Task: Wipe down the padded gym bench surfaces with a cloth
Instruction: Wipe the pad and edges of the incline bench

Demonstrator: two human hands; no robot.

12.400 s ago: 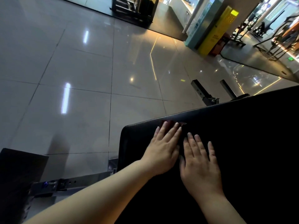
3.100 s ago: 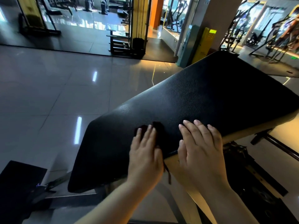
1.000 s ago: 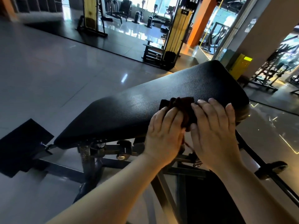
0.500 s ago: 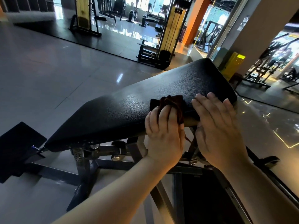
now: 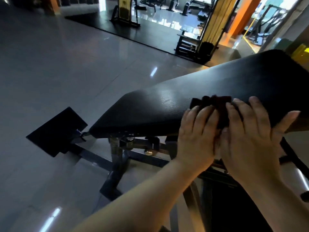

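Our black padded vinyl bench pad (image 5: 167,104) slopes up from low left to the right, where the frame cuts it off. Left hand (image 5: 197,136) presses flattish fingers on the bunched dark maroon cloth (image 5: 217,104) at its near edge. Right hand (image 5: 250,139) spreads its fingers alongside, and the cloth is mostly hidden.

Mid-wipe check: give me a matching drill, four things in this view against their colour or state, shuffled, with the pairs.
1 cloth
2 bench pad
3 right hand
4 pillar

A orange, in the background
B black, glossy
C dark red, bunched on the pad
D fingers spread over the pad's edge

Pairs: 1-C; 2-B; 3-D; 4-A
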